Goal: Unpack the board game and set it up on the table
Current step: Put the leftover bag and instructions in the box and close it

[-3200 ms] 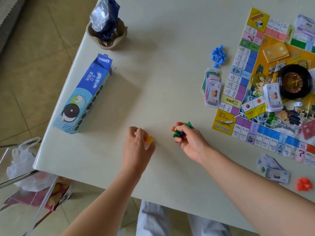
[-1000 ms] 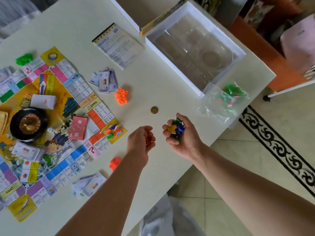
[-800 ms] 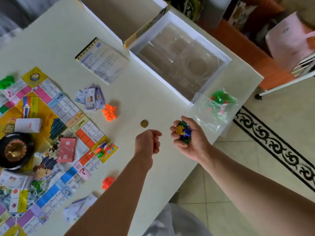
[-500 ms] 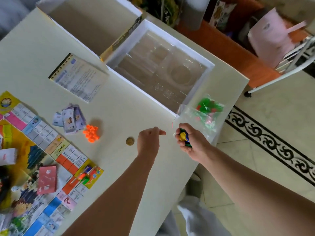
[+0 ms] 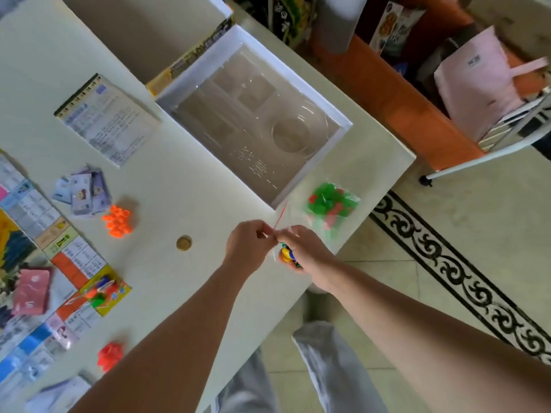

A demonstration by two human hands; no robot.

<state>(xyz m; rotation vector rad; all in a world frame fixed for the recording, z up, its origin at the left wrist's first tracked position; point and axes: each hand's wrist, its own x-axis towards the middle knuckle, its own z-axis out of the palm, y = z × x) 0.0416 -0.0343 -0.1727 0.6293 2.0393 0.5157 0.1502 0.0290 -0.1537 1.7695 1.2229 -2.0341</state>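
Found a colourful printed cardboard game board [image 5: 71,257] spread at the far left of the cream tabletop [image 5: 179,180], with a pink deck of cards [image 5: 31,290] lying on it. Just right of the board, noted a loose stack of purple paper banknotes [image 5: 82,195], a cluster of small orange plastic pieces [image 5: 117,220] beside it, and a red-orange plastic cluster [image 5: 110,356] nearer the front edge. Farther back, saw a printed paper rules leaflet [image 5: 107,119]. Spotted a round gold coin [image 5: 184,243] lying alone. Behind it, saw a white cardboard box tray [image 5: 193,67] fitted with a clear moulded insert. Caught the left hand [image 5: 247,245] with fingers curled, pinching the mouth of a clear plastic bag [image 5: 331,207] of green and red pieces at the table's right edge. Found the right hand [image 5: 304,254] closed round a handful of yellow, blue and green plastic tokens [image 5: 286,254], with fingertips at the same bag mouth.
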